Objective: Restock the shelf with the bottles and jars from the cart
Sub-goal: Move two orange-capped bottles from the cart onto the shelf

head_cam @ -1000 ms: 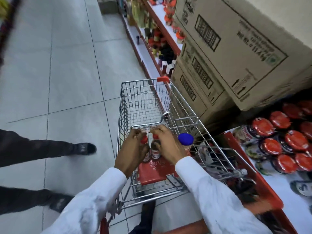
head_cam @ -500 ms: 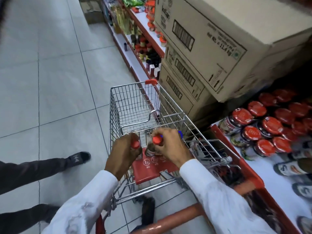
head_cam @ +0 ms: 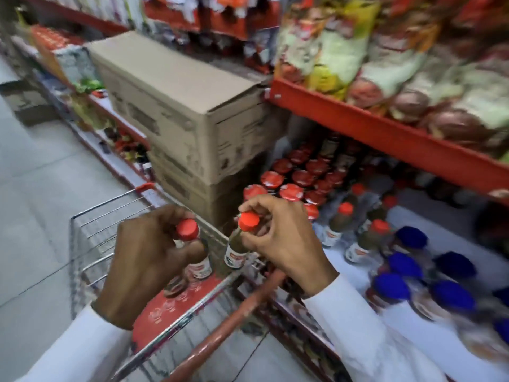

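- Left hand (head_cam: 148,260) closed round a small red-capped bottle (head_cam: 190,244), fingers wrapped at the neck and shoulder, just under the cap; bottle is above the cart (head_cam: 91,244).
- Right hand (head_cam: 281,238) pinches a second red-capped bottle (head_cam: 242,238) w/ fingertips round the cap and neck; body hangs free below, label showing, tilted a bit. It sits over the cart's right edge, near the shelf (head_cam: 407,216).
- Both bottles look small, dark contents, prob. glass – so rigid, light enough for one hand each, but breakable if dropped or knocked.
- Smooth sides + glossy label = slippery; cap-only pinch on the right is the weaker hold, bottle can swing or slip out. Better to take it round the body or shoulder, as the left does.
- Shelf already has similar red-capped bottles (head_cam: 341,224), red-lidded jars (head_cam: 292,191) behind, blue-lidded jars (head_cam: 407,266) nearer – tight rows, so set down upright, gently, w/o clinking neighbours.
- Cardboard boxes (head_cam: 176,111) stacked left of the shelf spot, just past the cart.
- View is blurred; label text unreadable.
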Demonstrator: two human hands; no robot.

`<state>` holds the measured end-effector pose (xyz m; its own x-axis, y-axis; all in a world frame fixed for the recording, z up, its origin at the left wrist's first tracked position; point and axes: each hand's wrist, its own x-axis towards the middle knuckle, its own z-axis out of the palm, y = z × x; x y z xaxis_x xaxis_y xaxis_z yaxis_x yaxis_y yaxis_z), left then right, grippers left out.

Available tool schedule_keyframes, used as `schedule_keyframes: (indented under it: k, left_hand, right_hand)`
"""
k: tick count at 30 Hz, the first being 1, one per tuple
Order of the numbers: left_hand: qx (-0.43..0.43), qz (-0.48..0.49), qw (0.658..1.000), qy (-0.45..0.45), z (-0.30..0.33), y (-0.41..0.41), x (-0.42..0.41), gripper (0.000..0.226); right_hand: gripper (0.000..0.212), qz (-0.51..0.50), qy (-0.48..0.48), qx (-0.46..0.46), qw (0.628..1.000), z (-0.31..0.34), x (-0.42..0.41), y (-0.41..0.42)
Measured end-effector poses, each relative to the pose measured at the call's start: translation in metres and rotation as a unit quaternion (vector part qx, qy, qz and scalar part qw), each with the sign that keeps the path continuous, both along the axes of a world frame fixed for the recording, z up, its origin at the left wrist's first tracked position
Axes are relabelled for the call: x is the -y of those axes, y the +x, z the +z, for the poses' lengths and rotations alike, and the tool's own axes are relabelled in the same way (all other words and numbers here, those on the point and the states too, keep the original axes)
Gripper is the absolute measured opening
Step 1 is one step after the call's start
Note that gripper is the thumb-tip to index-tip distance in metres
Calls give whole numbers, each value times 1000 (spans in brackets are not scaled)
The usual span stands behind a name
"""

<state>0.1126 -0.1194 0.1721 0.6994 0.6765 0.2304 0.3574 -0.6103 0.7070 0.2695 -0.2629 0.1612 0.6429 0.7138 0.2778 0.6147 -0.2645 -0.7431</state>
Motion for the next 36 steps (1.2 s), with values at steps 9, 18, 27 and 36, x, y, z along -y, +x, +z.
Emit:
schedule_keyframes:
  k: [9,18,27,36]
  left_hand:
    - [29,-192,979,-56,-9,138,76,41]
    - [-41,-280,959,10,-57,223,117,36]
    - [-93,-296,951,1,-85,247,124,35]
    - [-85,-313,946,-9,-90,243,119,36]
  right_hand:
    - [38,-191,-18,33,981,2,120,53]
    - [35,-287,-84,28,954,-33,161,87]
    - [35,-319,-134,-16,938,-68,160,98]
    - [29,-317,-153,23,936,-80,151,93]
